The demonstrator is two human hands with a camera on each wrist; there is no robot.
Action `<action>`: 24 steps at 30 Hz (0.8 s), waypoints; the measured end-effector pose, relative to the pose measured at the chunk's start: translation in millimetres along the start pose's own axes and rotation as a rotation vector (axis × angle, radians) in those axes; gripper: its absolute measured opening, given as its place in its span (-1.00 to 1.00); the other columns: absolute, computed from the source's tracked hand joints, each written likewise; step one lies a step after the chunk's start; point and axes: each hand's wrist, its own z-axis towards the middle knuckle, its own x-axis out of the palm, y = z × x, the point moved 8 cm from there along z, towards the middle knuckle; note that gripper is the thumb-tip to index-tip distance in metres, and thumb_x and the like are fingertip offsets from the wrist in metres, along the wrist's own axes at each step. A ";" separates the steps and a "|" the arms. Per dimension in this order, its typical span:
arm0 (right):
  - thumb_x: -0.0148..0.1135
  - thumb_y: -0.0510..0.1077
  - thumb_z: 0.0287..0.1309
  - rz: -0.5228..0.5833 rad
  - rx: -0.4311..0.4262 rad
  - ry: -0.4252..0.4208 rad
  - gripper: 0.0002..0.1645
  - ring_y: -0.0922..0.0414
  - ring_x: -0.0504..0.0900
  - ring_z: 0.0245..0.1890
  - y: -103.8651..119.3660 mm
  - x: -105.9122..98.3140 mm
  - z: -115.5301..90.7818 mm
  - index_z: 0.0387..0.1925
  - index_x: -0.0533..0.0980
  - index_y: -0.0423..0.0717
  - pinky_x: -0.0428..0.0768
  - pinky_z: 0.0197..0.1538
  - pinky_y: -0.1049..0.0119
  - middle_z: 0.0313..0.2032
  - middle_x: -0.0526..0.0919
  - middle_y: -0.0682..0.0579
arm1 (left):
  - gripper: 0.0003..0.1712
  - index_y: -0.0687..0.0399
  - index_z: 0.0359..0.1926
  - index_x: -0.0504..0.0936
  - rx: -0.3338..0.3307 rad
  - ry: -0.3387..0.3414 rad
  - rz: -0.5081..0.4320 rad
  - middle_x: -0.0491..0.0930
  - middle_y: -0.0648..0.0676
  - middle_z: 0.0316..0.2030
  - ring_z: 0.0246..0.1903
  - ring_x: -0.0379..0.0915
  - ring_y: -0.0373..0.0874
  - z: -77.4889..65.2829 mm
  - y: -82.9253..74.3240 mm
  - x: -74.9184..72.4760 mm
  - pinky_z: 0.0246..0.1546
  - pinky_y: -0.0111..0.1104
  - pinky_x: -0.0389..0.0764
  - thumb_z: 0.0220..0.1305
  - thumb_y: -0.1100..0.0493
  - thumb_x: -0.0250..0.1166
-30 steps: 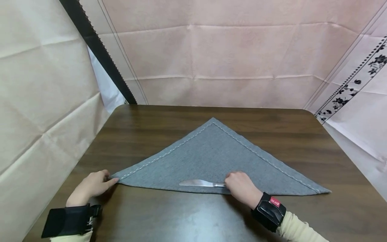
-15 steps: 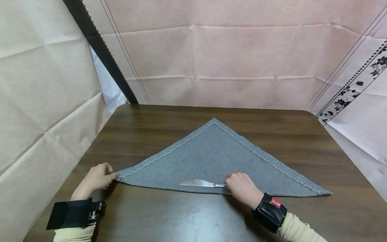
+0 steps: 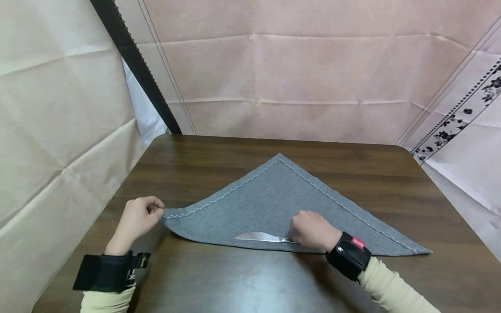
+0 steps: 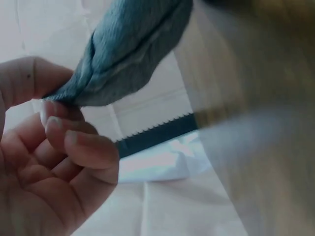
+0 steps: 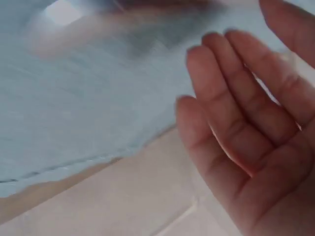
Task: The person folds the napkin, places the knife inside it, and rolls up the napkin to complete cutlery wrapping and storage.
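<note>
On the brown table [image 3: 235,282]: grey cloth [image 3: 242,204], corner raised

At nine o'clock, the cloth's raised corner is pinched by the left hand [image 3: 137,217]. Toward six o'clock, a knife [image 3: 262,237] is borne by the cloth; at its handle, the right hand [image 3: 313,230] is seen ungrasping, fingers relaxed.

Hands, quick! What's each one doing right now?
Left hand: closed, pinching a corner of the gray cloth.
Right hand: open, holding nothing, near the knife.
</note>
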 end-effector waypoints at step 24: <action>0.25 -0.23 0.05 0.176 -0.166 0.150 -0.64 0.35 0.14 -0.68 75.1 52.9 99.8 -0.70 0.30 0.00 0.16 -0.55 0.51 -0.72 0.18 0.23 | -0.79 0.23 -0.48 0.55 0.253 -0.117 -0.022 0.36 0.01 -0.58 -0.58 0.29 -0.17 4.5 -47.6 17.7 -0.55 -0.33 0.36 -0.20 0.45 0.40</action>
